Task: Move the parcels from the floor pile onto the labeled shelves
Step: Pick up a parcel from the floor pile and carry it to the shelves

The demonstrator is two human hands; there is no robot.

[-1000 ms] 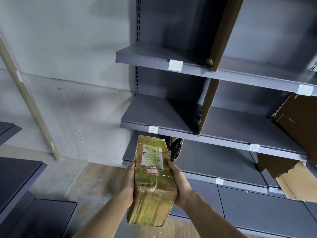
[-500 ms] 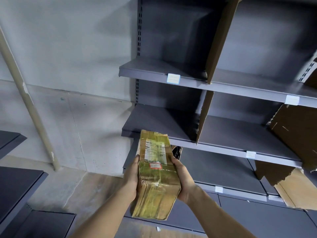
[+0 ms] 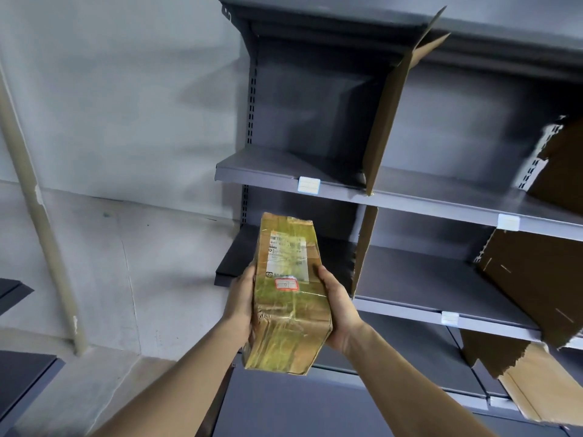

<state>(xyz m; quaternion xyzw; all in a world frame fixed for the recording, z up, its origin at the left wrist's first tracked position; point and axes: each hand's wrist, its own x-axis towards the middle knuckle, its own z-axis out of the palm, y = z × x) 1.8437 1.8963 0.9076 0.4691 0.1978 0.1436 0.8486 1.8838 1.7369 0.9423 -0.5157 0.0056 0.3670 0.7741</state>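
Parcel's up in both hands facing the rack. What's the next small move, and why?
Probably push the parcel forward onto a shelf bay left of the cardboard divider. The left hand and right hand grip its sides, it hangs in front of the rack, and those bays look bare. Its red-bordered sticker is unreadable, so match the shelf tag first.

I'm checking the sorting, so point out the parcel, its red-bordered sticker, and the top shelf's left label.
parcel (image 3: 288,329), head view, taped lower face.
red-bordered sticker (image 3: 286,284), head view, its centre.
shelf label (image 3: 309,185), head view, its centre.

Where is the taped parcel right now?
Centre of the head view: the taped parcel is held between the left hand and right hand, in front of the shelf unit's left bay.
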